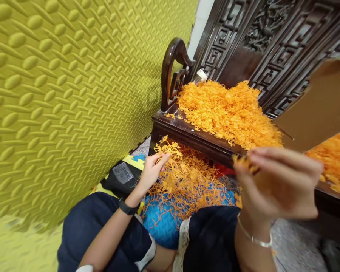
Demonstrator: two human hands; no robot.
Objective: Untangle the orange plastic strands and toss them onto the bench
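Note:
My left hand [153, 168] reaches down into a loose heap of orange plastic sprue frames [187, 181] on the floor and pinches one frame at the heap's near left edge. My right hand [277, 183], raised close to the camera and blurred, holds a small orange plastic piece [243, 162] between its fingertips. A large pile of small orange pieces [229, 113] covers the seat of the dark carved wooden bench [187, 132] in front of me.
A brown cardboard flap [320, 109] juts in at the right above more orange pieces [334, 162]. A yellow embossed foam wall [73, 94] fills the left. A black device [121, 175] and a blue mat [161, 223] lie by my knees.

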